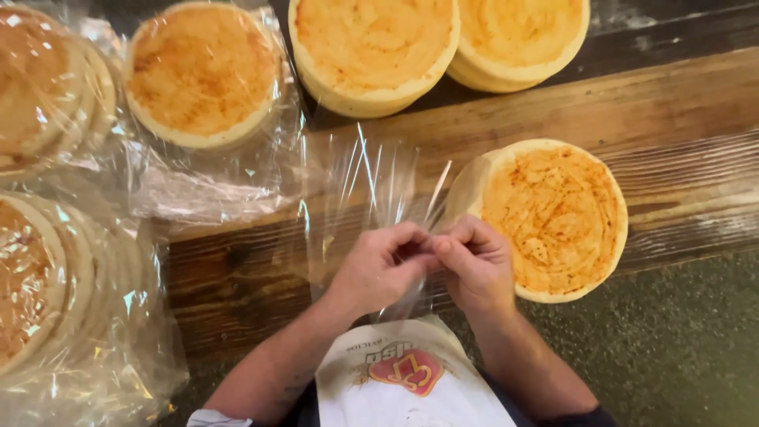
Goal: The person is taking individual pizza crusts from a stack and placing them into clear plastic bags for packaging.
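Note:
My left hand (383,265) and my right hand (474,265) meet at the fingertips over a wooden board (672,119). Both pinch the near edge of a clear plastic bag (364,186) that stretches away from me across the board. Just right of my right hand lies a stack of round golden flatbreads (557,217), unwrapped and touching the bag's right side.
Two bare flatbread stacks (371,47) (522,35) sit at the far edge. A bagged stack (202,75) lies far left of centre, with more bagged stacks at the left edge (43,87) (35,285). A white printed apron (407,379) hangs below my hands.

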